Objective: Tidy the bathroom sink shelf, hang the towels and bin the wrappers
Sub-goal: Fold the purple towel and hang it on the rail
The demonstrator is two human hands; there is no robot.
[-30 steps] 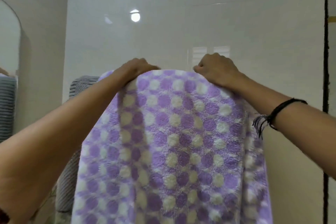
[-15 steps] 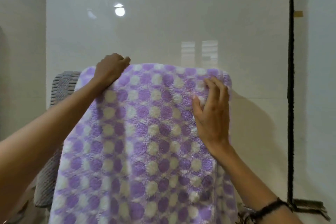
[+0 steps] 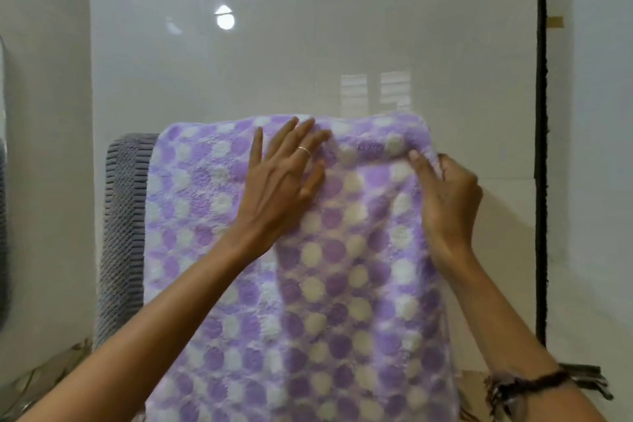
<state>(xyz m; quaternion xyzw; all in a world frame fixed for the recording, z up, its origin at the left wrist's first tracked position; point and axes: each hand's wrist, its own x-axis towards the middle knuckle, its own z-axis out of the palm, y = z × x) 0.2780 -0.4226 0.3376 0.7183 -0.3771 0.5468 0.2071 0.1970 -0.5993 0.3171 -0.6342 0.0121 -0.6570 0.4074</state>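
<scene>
While left hand (image 3: 284, 178) presses, right hand (image 3: 448, 195) pinches towel (image 3: 342, 284) edge.

Glossy pale wall (image 3: 308, 44) (lamp glare)

Purple towel (image 3: 318, 284), fleecy, with lilac and cream-white dots, hangs draped over its top fold against the pale tiled wall, front face toward the camera, lower part running out of view at the bottom. A crease bunches near its top right corner. Grey ribbed towel (image 3: 123, 223) hangs just beside it on the left, partly overlapped by the purple one.
</scene>
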